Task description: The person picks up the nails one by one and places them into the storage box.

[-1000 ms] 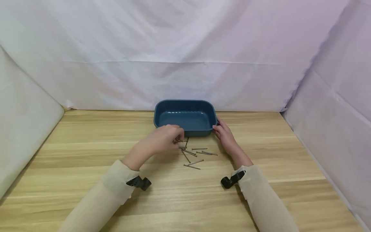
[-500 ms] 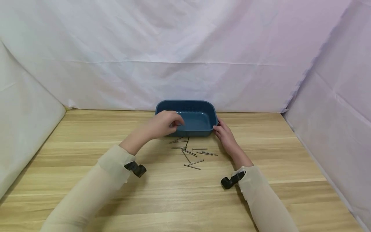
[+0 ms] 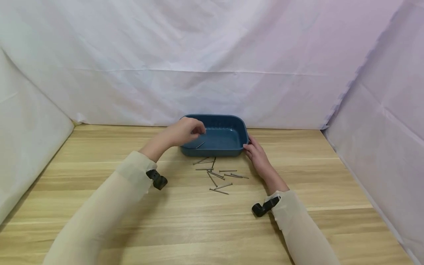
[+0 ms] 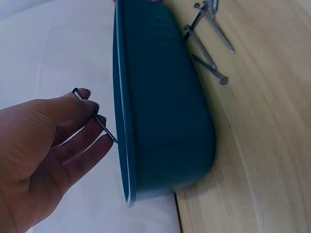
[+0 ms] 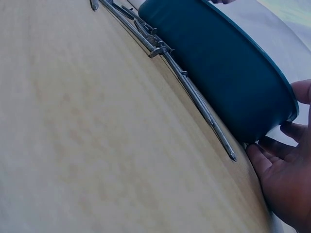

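A dark blue tray [image 3: 215, 117] stands on the wooden table [image 3: 99, 165] near the back wall. My left hand [image 3: 185, 132] hovers over the tray's left end with its fingers loosely spread. One nail [image 3: 200, 145] is just below the fingertips, inside the tray. In the left wrist view that nail [image 4: 97, 119] shows slanting in front of the fingers [image 4: 73, 141], beside the tray's rim [image 4: 121, 97]. My right hand [image 3: 256, 152] grips the tray's right front corner, thumb [image 5: 303, 90] above the rim and fingers [image 5: 272, 155] low against the wall. Several nails [image 3: 218, 175] lie loose in front of the tray.
White cloth walls [image 3: 212, 73] close the table in at the back and on both sides. The loose nails [image 5: 194, 92] lie close against the tray's front wall [image 5: 218, 73]. Bare wood stretches to the left, to the right and toward me.
My left hand rose from the nails on the table, carrying one, moved back over the tray and let it go. The right hand stayed on the tray's corner.
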